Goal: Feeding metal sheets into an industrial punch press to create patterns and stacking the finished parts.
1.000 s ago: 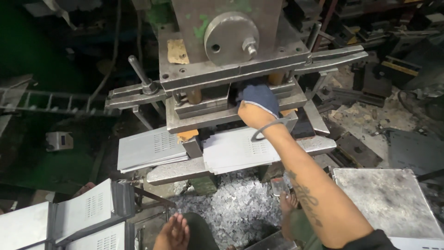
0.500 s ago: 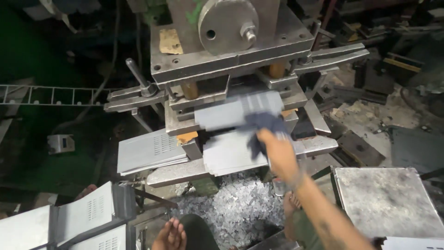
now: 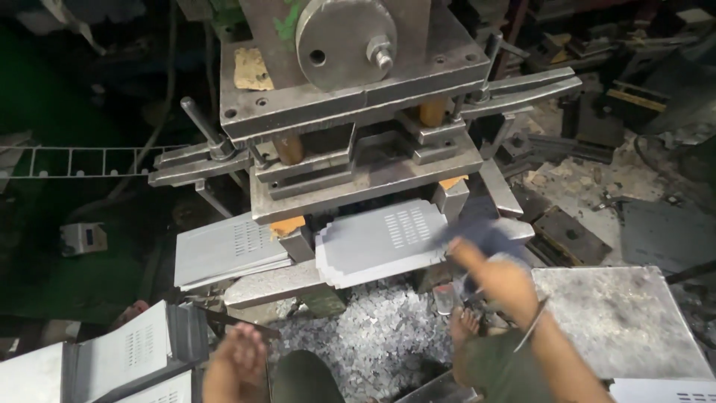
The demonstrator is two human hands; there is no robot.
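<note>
Steel dominates your view: the press (image 3: 350, 112) fills the far centre, its upper block raised off the bed so that the gap below is open for feeding. Right of it, near you, lies a flat grey plate (image 3: 619, 321), a bare surface within easy reach of your right arm. Under the die, the slotted sheet (image 3: 388, 239) rests on a stack of like sheets, pushed in so its slots sit just at the front edge of the tooling. A second stack (image 3: 224, 254) lies to the left of the die, and more punched panels (image 3: 127, 351) lean at the near left. Silvery scrap (image 3: 373, 343) heaps on the floor between your knees, straight below the die where offcuts drop.

Your right hand (image 3: 496, 276) hangs just off the sheet's right edge with a dark blue cloth (image 3: 485, 235) over the fingers; motion blur hides them, so I cannot tell whether they grip the sheet or only touch it. Your left hand (image 3: 239, 358) sits low and near, fingers loosely spread, holding nothing.
</note>
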